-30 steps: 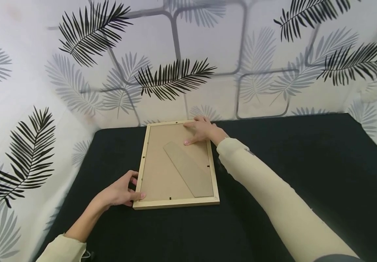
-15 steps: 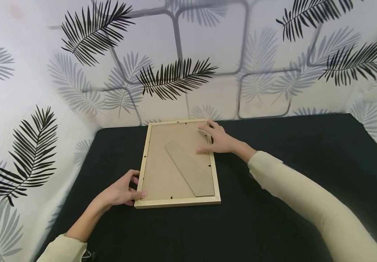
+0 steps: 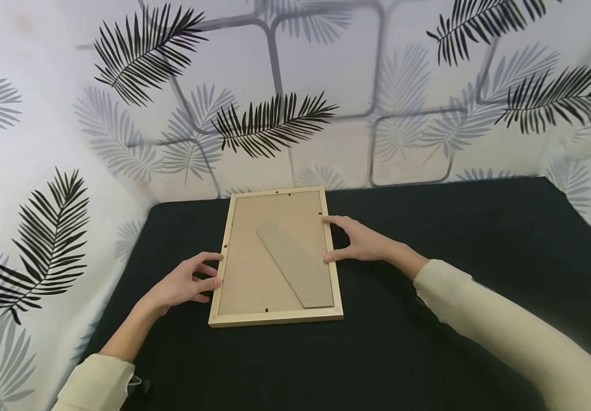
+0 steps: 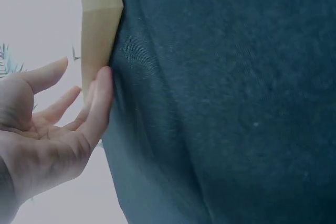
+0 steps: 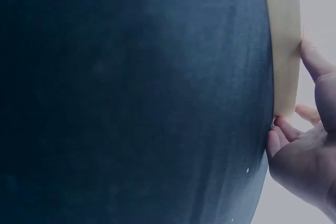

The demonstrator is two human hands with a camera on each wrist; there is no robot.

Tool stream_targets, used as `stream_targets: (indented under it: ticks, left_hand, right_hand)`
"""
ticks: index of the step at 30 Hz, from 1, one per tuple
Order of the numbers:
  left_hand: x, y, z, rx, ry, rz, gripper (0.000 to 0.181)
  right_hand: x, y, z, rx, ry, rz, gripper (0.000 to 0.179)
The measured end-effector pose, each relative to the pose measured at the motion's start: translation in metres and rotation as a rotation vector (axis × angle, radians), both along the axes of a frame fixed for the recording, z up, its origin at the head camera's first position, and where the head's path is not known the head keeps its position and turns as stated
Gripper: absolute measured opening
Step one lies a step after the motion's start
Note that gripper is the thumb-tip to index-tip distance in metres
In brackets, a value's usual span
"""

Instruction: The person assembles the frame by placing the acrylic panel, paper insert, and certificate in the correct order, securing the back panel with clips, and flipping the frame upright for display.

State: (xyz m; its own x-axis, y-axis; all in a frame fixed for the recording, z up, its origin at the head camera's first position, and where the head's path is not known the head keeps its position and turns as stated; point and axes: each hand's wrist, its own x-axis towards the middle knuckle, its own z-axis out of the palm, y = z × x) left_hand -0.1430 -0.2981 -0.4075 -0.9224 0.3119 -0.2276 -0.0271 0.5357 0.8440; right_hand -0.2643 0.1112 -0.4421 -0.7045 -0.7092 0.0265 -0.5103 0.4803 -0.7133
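Note:
A picture frame (image 3: 275,318) with a pale wood border lies back side up on the black-covered table. Across its beige backing board (image 3: 249,274) runs a slanted stand leg (image 3: 298,268), flat against the board. My left hand (image 3: 185,281) is at the frame's left side, forefinger and thumb tips right at the border; in the left wrist view its fingers are loosely bent along the wooden side (image 4: 100,35). On the opposite side, my right hand (image 3: 362,240) spans the right border with thumb and forefinger apart, their tips touching it. The picture side is hidden underneath.
Black cloth (image 3: 454,240) covers the table around the frame. Behind it and to the left hangs a white curtain (image 3: 326,74) with a leaf print, close to the frame's far edge. A small dark item (image 3: 138,385) shows beside the left cuff.
My right hand has left the frame's far right corner and come down to its right border. The left hand has loosened from the near left corner and slid up the left border.

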Motion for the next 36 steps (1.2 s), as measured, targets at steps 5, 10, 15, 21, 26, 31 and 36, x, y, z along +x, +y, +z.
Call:
stream_targets:
  ticks: [5,10,15,21,26,31,36]
  left_hand:
    - [-0.009,-0.007,-0.011,0.049,0.017,0.009,0.057]
    - [-0.019,-0.015,-0.02,0.072,-0.02,-0.008,0.062]
    - [-0.025,-0.016,-0.019,0.038,-0.045,-0.033,0.071]
    - [-0.025,-0.01,-0.014,0.018,-0.066,-0.033,0.083]
    - [-0.027,-0.002,-0.012,-0.015,-0.075,-0.021,0.085]
    - [-0.035,0.004,-0.009,-0.033,-0.123,-0.003,0.085]
    - [-0.038,0.006,-0.008,-0.039,-0.167,0.029,0.087]
  right_hand:
    - [0.0,-0.001,-0.004,-0.015,-0.023,-0.006,0.097]
    - [0.001,0.0,-0.003,-0.015,-0.031,-0.005,0.096]
    - [0.002,0.0,-0.003,-0.015,-0.037,-0.002,0.097]
    - [0.003,0.001,-0.005,-0.012,-0.029,0.004,0.096]
    - [0.004,0.003,-0.004,0.001,-0.029,0.0,0.097]
    - [0.003,0.004,0.001,0.003,-0.025,-0.006,0.097]
    - [0.002,0.002,0.001,0.016,-0.034,0.002,0.097]
